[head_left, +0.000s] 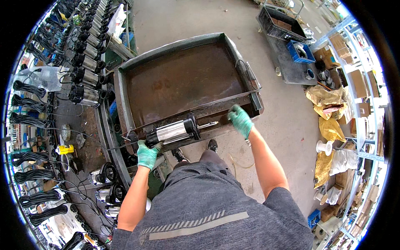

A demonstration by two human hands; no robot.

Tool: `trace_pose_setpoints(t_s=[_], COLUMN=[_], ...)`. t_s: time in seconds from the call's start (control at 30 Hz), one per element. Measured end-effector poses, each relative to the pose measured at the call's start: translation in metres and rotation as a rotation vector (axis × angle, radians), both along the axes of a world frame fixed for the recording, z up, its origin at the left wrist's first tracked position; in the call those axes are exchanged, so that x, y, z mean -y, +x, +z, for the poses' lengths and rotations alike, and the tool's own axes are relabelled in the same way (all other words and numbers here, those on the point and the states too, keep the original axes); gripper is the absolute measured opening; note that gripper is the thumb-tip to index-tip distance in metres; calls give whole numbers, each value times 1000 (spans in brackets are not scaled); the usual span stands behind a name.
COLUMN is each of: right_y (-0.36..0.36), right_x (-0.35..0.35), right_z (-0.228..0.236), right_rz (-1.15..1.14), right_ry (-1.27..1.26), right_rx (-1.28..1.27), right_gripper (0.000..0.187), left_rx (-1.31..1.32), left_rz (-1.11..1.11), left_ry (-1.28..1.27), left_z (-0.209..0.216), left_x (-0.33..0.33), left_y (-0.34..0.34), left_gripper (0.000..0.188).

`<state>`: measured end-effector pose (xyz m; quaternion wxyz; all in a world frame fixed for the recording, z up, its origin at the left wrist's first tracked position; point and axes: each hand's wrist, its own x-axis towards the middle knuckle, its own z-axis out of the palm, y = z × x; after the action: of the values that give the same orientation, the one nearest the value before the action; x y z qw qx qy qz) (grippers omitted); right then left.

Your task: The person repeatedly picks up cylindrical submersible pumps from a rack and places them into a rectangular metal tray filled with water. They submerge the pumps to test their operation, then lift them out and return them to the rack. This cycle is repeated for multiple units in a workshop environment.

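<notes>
A motor-like unit (173,131) with a shiny silver cylinder, black end caps and a thin metal shaft lies sideways along the near edge of a large metal tank (183,79). Its shaft points right. My left hand (147,155), in a green glove, grips the black end at the left, thumb and fingers apart around it. A black cable runs off leftward from that end. To the right of the shaft tip, my gloved right hand (240,119) is raised, apart from the unit. Its fingers look bent but are blurred, and whether they hold anything is unclear.
Rows of similar silver-and-black units (85,79) and coiled black cables (29,121) fill the bench on the left, beside a yellow can (65,149). A cart (293,68) with a black crate and a blue bin (301,52) stands far right, near loaded shelves (360,104).
</notes>
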<state>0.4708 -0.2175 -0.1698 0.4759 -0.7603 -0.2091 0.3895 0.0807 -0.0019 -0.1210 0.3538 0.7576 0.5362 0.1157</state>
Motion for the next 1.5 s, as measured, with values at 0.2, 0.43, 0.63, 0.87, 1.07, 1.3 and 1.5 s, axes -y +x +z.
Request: trace_pose_setpoints(t_s=[0.2,0.43,0.63,0.87,1.07,1.3,1.5], right_y=[-42,-45,-55,-55,-51,19,126], right_x=[-16,-22,-32,-34,-26,29,48], right_z=[20,5,7,17,7,16,13], right_rz=[-136,-166,-239,-245,-197,-48,92], right_ry=[72,78,16,-5,65,38,-749], right_rx=[-498,-521,-443,-467,-534,-20,860], right_gripper=[21,22,25,25,15,21,25], left_rx=[-86,-61,-108,-109,-76,59,60], left_rz=[0,-11,-9,-9,-23,25,38], left_ry=[5,-24,-12,21,-6,-65,-66], left_z=[7,-1,-2,6,9,4,5], left_x=[0,-5,-7,-4,-5,3,5], left_y=[2,0,-5,2,4,4,7], left_gripper=[85,91,92,92,85,82,80])
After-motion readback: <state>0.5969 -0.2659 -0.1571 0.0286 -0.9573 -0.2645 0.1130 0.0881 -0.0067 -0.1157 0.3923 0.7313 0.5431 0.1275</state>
